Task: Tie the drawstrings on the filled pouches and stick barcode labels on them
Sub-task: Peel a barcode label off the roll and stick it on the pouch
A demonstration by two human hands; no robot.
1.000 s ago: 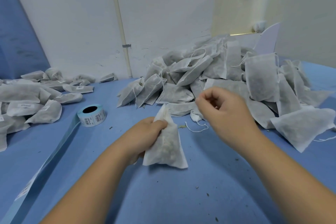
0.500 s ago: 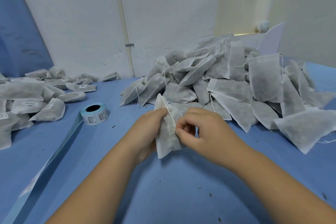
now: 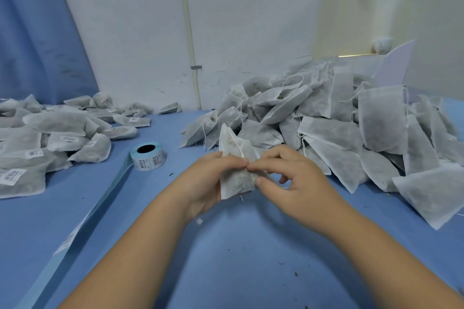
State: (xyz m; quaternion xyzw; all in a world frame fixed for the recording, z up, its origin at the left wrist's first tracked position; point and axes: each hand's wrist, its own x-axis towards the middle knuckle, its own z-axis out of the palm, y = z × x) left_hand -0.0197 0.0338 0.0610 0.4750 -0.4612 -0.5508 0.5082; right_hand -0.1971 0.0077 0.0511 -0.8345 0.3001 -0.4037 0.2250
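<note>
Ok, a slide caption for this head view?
Left hand grips a filled white fabric pouch; right hand pinches its thin drawstring.

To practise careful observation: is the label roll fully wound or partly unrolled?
Partly unrolled: a blue strip trails from the label roll across the table toward the camera.

White pouch (image 3: 234, 158), pale blue label roll (image 3: 148, 156) with black barcodes, blue table (image 3: 238, 258)

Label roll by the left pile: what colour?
Light blue backing with white barcode labels on the label roll, clearest in the head view.
</note>
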